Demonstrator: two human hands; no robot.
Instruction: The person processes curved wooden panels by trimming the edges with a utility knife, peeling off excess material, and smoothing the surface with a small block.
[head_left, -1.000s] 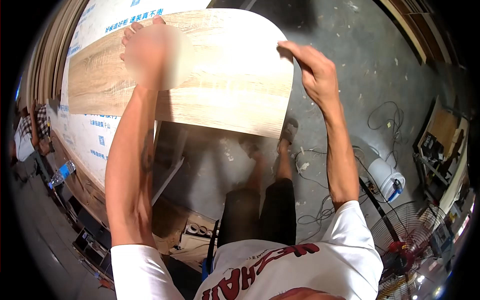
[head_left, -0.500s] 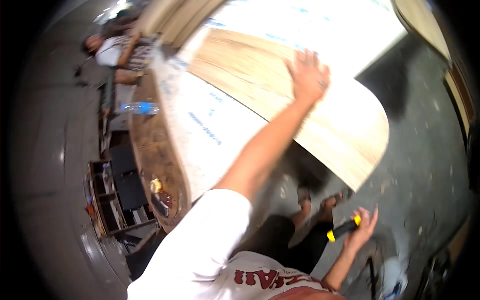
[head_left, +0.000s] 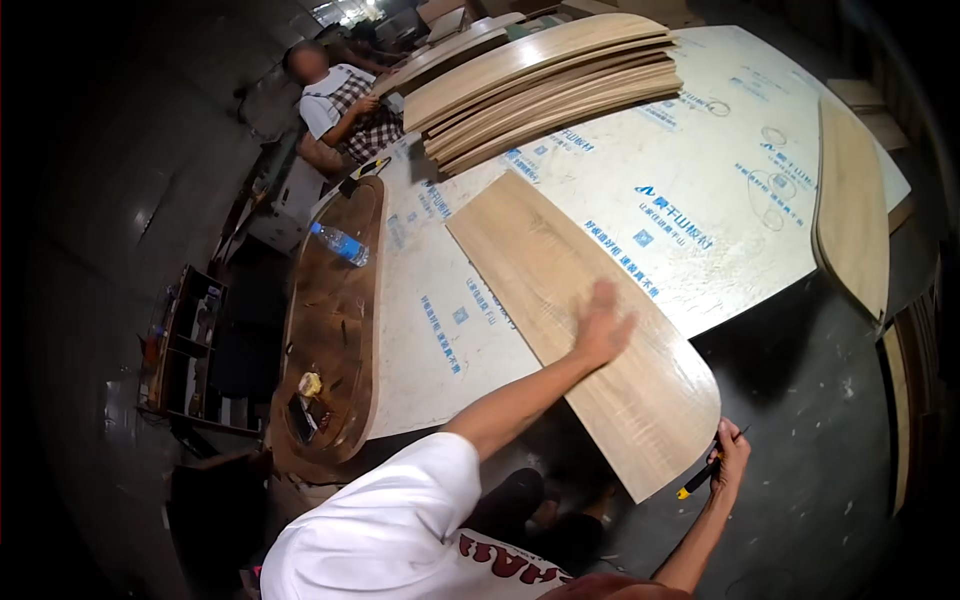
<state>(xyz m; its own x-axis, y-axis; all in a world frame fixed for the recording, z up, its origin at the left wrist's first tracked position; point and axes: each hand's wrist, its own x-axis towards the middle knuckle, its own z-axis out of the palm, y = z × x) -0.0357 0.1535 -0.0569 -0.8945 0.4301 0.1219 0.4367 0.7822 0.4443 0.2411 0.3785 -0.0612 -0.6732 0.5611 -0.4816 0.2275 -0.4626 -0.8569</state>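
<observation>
My left hand [head_left: 603, 332] lies flat on a pale wood-grain board [head_left: 645, 410], its fingers apart and a little blurred. The board is long, with a rounded corner at its near right end, and that end juts past the table's edge. Beside this rounded end, my right hand [head_left: 733, 456] is closed around a black and yellow utility knife [head_left: 698, 482]. The knife's yellow butt points down and left, and a thin dark tip shows above my fingers, close to the board's edge.
A white printed table [head_left: 700, 240] carries a stack of curved boards [head_left: 560, 85]; a curved board [head_left: 850, 210] lies at right. On a brown oblong shelf [head_left: 335, 300] at left lie a water bottle [head_left: 340, 245] and a tape roll [head_left: 310, 385]. A person [head_left: 345, 110] works far left.
My view has swung, bringing in the stack and more table. The right hand has come up with the knife to the board's rounded end. My left hand has slid nearer along the board.
</observation>
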